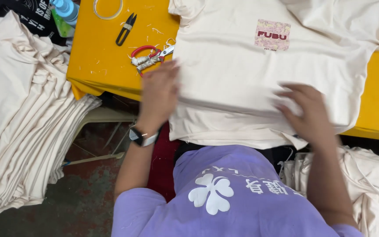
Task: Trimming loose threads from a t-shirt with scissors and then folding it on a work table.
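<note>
cream t-shirt [242, 74] lies flat on the yellow table [99, 57], printed patch [272, 34] face up on the far side from the person, near hem hanging just over the table's near edge.

left hand [159, 94] rests palm down on the shirt's left edge, fingers spread flat, closed around nothing; it presses the cloth rather than pinching it, as far as the blur allows. black wristband [142, 137] on that wrist.

right hand [308, 112] sits on the shirt's lower right part, fingers [286, 94] bent and pointing in toward the shirt's middle. motion blur here; cannot tell whether cloth is caught under the fingertips or only touched.

key relation: the shirt's body runs away from the person, hem near, patch far, and its width runs hand to hand. both hands lie on the near half, one at each side, so the cloth lies between and beyond them. the left hand is at the very edge; the right hand is further in from its edge, with a loose flap of shirt outside it on the right.

around the shirt: red-handled scissors [150, 56] on the table just left of the shirt, almost touching the left hand's fingertips. black thread snips [126, 28] farther left and beyond. ring of clear tape [107, 9] at the table's far edge. stack of folded cream shirts [18, 118] well left of the shirt, off the table. loose heap of cream cloth [365, 184] below the shirt's right corner, beside the person's right arm.
</note>
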